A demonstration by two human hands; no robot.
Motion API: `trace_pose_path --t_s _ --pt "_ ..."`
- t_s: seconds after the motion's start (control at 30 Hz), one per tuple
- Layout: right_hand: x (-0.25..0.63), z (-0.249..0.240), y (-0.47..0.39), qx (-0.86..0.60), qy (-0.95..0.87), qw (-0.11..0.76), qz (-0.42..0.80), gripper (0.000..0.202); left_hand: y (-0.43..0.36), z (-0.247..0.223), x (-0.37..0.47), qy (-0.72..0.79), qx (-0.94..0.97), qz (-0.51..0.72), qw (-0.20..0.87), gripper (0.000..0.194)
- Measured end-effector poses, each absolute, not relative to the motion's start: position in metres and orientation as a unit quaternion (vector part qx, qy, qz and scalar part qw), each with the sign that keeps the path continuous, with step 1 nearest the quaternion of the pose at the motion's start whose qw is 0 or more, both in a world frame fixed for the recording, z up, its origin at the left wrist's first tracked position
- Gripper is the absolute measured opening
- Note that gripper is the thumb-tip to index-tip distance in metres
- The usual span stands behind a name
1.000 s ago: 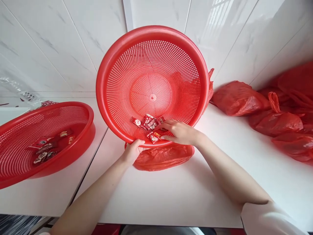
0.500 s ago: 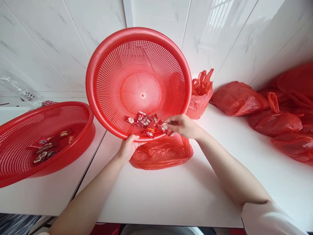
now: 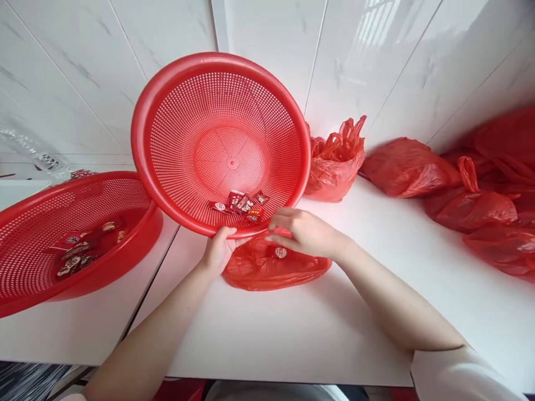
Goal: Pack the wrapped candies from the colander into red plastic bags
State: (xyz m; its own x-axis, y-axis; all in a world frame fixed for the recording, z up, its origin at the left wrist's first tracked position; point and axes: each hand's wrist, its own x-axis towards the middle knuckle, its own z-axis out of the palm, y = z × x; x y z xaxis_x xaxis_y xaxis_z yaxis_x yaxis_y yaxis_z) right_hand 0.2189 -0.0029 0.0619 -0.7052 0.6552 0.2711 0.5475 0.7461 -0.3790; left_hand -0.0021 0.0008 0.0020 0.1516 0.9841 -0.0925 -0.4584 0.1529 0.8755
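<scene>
My left hand (image 3: 219,249) grips the lower rim of a large red perforated basket (image 3: 196,122), which is tilted up on edge towards me. Several small red wrapped candies (image 3: 240,203) lie at its lowest part. My right hand (image 3: 303,233) hovers just below the rim, fingers spread, above an open red plastic bag (image 3: 254,268) on the white counter (image 3: 326,323). One wrapped candy (image 3: 281,252) lies on the bag under my fingers.
A second red basket (image 3: 137,234) with several candies (image 3: 81,245) stands at the left. A knotted red bag (image 3: 334,167) sits behind the tilted basket, and several filled red bags (image 3: 468,195) crowd the right against the tiled wall.
The tilted basket has shifted left, uncovering the knotted bag behind it. My right hand picked a candy out of the basket and moved down over the open bag, where a candy now lies.
</scene>
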Motion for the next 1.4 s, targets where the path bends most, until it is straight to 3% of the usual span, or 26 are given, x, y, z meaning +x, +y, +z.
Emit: trace_pose_path --t_s 0.07,0.17,0.37,0.6,0.7,0.77,0.87,0.97,1.4 --pt "0.214 0.056 -0.001 -0.325 -0.912 0.231 0.099 0.039 -0.004 0.002 0.001 0.370 0.366 0.528 0.671 0.027" --pt "0.210 0.044 0.004 -0.304 -0.925 0.208 0.089 0.060 -0.009 0.002 0.004 0.350 0.369 0.515 0.690 0.028" --pt "0.216 0.042 0.011 -0.259 -0.942 0.187 0.104 0.041 -0.011 0.002 0.005 0.371 0.361 0.505 0.691 0.024" --pt "0.214 0.049 0.006 -0.333 -0.880 0.267 0.208 0.026 -0.007 0.003 0.002 0.379 0.361 0.499 0.690 0.024" --pt "0.215 0.052 0.002 -0.337 -0.843 0.299 0.294 0.021 -0.005 0.004 -0.002 0.370 0.371 0.498 0.691 0.027" --pt "0.215 0.052 0.003 -0.329 -0.783 0.313 0.425 0.021 -0.003 0.004 -0.005 0.362 0.373 0.501 0.692 0.028" --pt "0.217 0.052 0.007 -0.323 -0.612 0.331 0.641 0.026 0.001 0.002 -0.009 0.352 0.365 0.515 0.692 0.024" --pt "0.219 0.052 0.011 -0.321 -0.480 0.368 0.729 0.022 0.004 0.002 -0.010 0.346 0.353 0.531 0.688 0.019" --pt "0.214 0.049 0.008 -0.320 -0.580 0.348 0.664 0.031 0.005 0.002 -0.009 0.342 0.363 0.529 0.686 0.024"
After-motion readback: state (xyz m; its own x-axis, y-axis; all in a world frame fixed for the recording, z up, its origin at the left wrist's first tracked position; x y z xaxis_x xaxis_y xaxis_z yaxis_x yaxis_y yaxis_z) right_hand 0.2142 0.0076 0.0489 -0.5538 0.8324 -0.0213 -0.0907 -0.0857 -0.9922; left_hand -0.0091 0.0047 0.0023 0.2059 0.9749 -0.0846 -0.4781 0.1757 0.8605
